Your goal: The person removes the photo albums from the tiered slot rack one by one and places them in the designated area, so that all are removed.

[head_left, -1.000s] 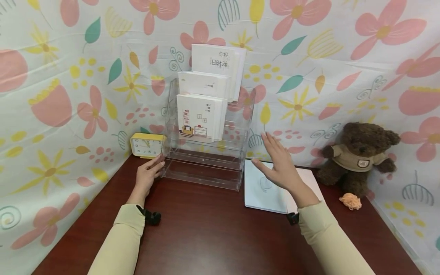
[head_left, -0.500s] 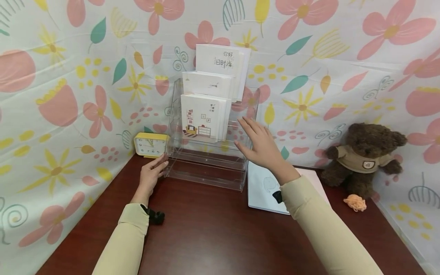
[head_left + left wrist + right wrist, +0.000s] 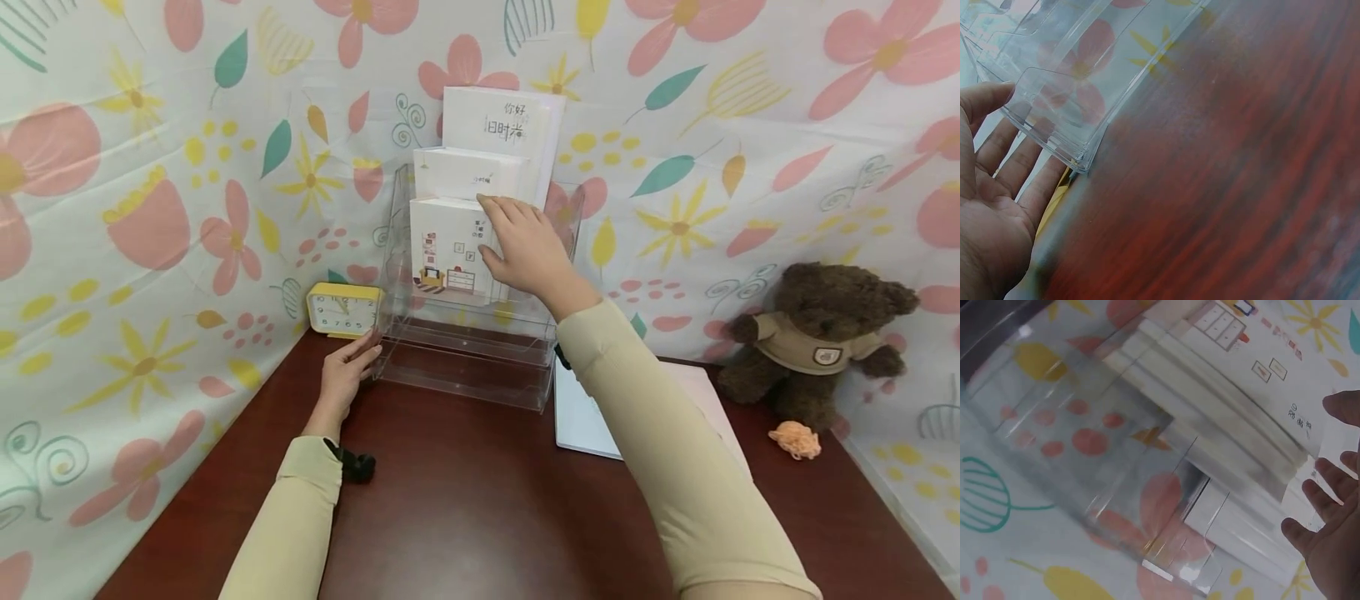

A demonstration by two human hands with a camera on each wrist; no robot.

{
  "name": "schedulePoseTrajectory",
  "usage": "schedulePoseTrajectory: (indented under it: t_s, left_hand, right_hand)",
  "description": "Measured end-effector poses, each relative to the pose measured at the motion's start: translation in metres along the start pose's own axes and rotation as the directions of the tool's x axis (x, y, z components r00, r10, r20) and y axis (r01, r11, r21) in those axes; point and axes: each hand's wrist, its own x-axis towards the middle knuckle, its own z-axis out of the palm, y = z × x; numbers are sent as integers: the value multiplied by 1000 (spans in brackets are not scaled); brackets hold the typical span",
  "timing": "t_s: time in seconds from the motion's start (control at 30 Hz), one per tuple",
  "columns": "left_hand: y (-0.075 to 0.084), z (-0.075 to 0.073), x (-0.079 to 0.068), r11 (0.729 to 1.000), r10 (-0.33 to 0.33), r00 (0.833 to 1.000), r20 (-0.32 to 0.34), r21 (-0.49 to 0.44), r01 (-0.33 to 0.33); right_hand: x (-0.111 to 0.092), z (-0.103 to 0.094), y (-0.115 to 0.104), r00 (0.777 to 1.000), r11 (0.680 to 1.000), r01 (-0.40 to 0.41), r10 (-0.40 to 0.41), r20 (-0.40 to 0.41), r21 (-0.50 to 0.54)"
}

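Note:
A clear plastic book rack (image 3: 465, 387) stands on the dark red table, with white books in three tiers. My left hand (image 3: 347, 375) holds the rack's lower left side; in the left wrist view, the thumb lies before the clear panel (image 3: 1063, 100) and the fingers behind it. My right hand (image 3: 528, 250) is at the upper right corner of the front books (image 3: 442, 250), thumb before the cover, fingers near the top edge. Its fingers look spread in the right wrist view; contact with the books cannot be told. Behind rise the middle books (image 3: 450, 169) and the tall back books (image 3: 480, 121).
A yellow alarm clock (image 3: 345, 310) stands left of the rack, close to my left hand. Right of it lies a light blue and pink pad (image 3: 588, 421), partly under my right forearm. A teddy bear (image 3: 821, 333) and an orange puff (image 3: 795, 439) sit farther right.
My right hand has moved left and up, from above the pad to the front books' upper right corner. The left hand stays at the rack; the whole view has shifted slightly.

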Motion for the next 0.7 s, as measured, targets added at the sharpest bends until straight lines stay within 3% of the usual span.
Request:
schedulePoseTrajectory:
  t_s: [0.2,0.4,0.5,0.6,0.7]
  left_hand:
    - [0,6,2,1000,-16,1000,-6,-7,16]
    - [2,8,3,1000,-14,1000,-1,-14,14]
    - [3,6,3,1000,-16,1000,-14,-1,16]
    - [3,3,3,1000,-22,999,-29,11,23]
    - [2,0,2,999,-29,999,-33,22,30]
  right_hand:
    - [13,7,-2,991,993,-107,103,80,50]
    - [9,10,-4,986,982,-164,163,21,91]
    - [8,9,-9,990,988,-129,132,-42,86]
    - [7,10,-13,995,996,-32,40,-94,84]
    - [5,10,-17,994,996,71,-67,-81,48]
